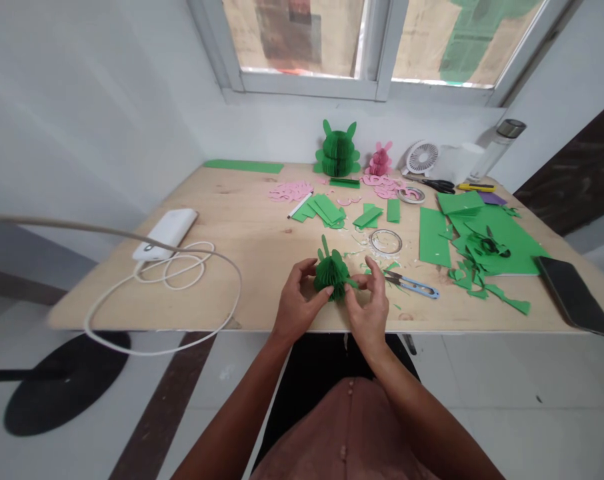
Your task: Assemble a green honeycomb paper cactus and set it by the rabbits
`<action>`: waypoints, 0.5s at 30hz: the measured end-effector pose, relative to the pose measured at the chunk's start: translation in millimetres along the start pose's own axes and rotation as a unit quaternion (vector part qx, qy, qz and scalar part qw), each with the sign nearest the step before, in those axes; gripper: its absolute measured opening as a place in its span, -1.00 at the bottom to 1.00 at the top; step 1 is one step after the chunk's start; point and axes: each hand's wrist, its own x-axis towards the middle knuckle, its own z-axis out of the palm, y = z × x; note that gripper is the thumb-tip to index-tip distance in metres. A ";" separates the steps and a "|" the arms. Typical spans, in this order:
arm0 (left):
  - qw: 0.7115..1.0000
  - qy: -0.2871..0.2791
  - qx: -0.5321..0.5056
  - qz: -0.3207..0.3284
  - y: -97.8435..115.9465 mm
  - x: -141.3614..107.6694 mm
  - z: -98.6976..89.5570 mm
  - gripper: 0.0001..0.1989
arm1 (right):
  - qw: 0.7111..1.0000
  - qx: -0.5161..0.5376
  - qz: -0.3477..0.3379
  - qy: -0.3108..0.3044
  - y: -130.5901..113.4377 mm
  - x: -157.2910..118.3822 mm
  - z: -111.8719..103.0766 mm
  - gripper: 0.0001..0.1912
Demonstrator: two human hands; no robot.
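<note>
Holding small green paper figure (331, 275) at near edge of surface (252, 233), about mid-width. Pinching its left side between thumb and fingers of left hand (302, 300); pinching its right side, by a small green flap, with right hand (369, 300). Fanned out in pleats, with upright ear-like pieces on top (fingers cover part of it). Seen just right of right hand: blue-handled snips (419, 287), blades toward the fingers, among tiny green bits. Slightly farther: thin ring (386, 253), flat on surface.

Standing at far side, by the wall: large green pleated figure (338, 157), then smaller pink one (379, 162) to its right, then white fan (422, 159). Lying in front of those: pink cutouts (291, 192), green paper strips (328, 209), tape roll (418, 199). Farther right: black-handled scissors (441, 186), yellow cutter (477, 187), clear bottle (497, 150) (tilted-looking, maybe lens stretch).

Spread over right side: green sheets (519, 237) with torn-looking green scraps (475, 280) on and beside them (dark object (502, 252) among scraps, can't tell what). Near right corner: black phone (575, 293), face up or down unclear. On left: white power bank (166, 233) with white cable (107, 343) looping past near edge.
</note>
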 end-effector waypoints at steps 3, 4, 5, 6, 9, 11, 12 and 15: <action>1.000 0.000 0.011 0.001 0.5 -0.2 0.1 -0.50 | 1.000 0.004 0.004 -0.001 0.8 -0.1 0.2 -0.42; 1.000 -0.002 0.013 0.003 0.6 -0.2 0.1 -0.50 | 1.000 0.005 0.005 -0.001 1.2 -0.2 0.3 -0.42; 1.000 -0.003 0.014 0.005 0.7 -0.2 0.1 -0.51 | 1.000 0.007 0.005 -0.001 1.6 -0.2 0.4 -0.42; 1.000 -0.005 0.015 0.007 0.8 -0.2 0.1 -0.53 | 1.000 0.008 0.006 -0.001 2.0 -0.3 0.4 -0.42; 1.000 -0.007 0.020 0.010 0.5 0.1 0.3 -0.55 | 1.000 0.010 0.009 0.001 2.8 -0.4 0.4 -0.41; 1.000 -0.007 0.021 0.009 0.0 0.3 0.3 -0.56 | 1.000 0.010 0.013 0.001 3.1 -0.4 0.4 -0.41; 1.000 -0.007 0.021 0.008 -0.2 0.3 0.3 -0.56 | 1.000 0.010 0.015 0.002 3.1 -0.4 0.4 -0.41; 1.000 -0.004 0.025 0.008 -0.1 0.0 -0.4 -0.56 | 1.000 0.012 0.020 0.003 3.0 -0.4 0.5 -0.42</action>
